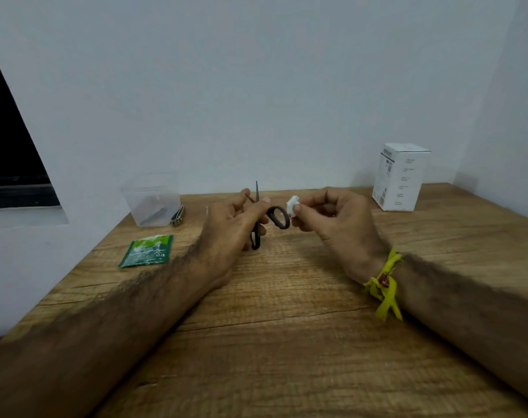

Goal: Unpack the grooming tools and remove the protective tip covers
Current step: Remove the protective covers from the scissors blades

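Small dark scissors (278, 217) are held above the wooden table (287, 327), blades spread, one tip pointing up. My left hand (235, 224) grips them near the pivot with thumb and fingers. Just to the right, my right hand (332, 218) pinches a small white crumpled piece (293, 204) between thumb and forefinger, close to one finger loop. A clear plastic case (151, 200) at the back left holds a dark tool. A metal nail clipper (177, 216) lies beside the case.
A torn green sachet (146, 251) lies flat on the left part of the table. A white carton (400, 177) stands at the back right near the wall. The table's left edge runs diagonally beside a white ledge.
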Available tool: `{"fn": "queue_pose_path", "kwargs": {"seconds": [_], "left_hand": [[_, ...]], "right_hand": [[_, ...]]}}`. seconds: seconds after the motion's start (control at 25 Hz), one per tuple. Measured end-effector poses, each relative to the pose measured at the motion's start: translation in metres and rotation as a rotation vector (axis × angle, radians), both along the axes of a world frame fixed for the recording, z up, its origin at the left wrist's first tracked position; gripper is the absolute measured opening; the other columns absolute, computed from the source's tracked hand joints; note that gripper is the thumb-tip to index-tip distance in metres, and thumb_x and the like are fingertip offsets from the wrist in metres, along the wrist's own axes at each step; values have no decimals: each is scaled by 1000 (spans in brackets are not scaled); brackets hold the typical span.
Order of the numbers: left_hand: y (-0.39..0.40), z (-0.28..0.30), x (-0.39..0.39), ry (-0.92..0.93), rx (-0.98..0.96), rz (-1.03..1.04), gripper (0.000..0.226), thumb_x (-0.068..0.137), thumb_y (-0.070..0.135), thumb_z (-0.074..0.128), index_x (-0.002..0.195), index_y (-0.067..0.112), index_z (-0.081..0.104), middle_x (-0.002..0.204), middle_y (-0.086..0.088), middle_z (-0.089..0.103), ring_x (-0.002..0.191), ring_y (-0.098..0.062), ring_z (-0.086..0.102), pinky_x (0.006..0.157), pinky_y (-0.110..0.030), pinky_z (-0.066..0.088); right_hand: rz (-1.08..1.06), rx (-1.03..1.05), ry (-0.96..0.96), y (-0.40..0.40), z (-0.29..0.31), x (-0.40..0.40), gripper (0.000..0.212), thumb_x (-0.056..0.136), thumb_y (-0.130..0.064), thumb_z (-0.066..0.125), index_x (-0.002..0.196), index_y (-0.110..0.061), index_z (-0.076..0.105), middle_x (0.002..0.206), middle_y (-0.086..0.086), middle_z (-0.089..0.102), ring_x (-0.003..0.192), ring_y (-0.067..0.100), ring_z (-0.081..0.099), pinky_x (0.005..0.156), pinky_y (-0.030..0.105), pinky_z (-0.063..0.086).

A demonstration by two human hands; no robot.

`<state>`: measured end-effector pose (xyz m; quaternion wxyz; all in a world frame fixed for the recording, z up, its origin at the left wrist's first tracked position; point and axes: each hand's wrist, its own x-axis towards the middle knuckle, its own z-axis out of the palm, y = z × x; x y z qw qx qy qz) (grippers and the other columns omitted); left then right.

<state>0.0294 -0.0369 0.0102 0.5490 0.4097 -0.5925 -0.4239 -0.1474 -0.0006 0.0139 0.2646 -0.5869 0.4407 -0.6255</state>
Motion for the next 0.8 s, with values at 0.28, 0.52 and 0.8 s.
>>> {"fn": "queue_pose_path", "kwargs": {"seconds": [0.28,0.52,0.8], "left_hand": [[-1,3,3,117,99,-107,32,100,13,53,83,16,80,98,-9,79,97,-21,75,70,-40,59],[17,13,6,126,118,-106,26,104,18,53,116,-2,65,104,-12,77,90,-20,73,68,-32,59],[28,7,23,61,64,-61,15,102,11,55,104,16,70,108,1,77,109,-4,68,81,-25,47]], "right_hand": [[-153,-125,237,-5,4,1,10,87,-18,75,86,-9,71,79,3,74,75,18,72,71,38,61],[-216,-195,438,0,3,5,8,89,-17,73,84,-13,69,76,-8,69,72,7,66,68,30,57],[-326,-99,136,-10,11,57,10,84,-16,76,81,-8,71,74,2,72,71,14,69,72,38,59]]}}
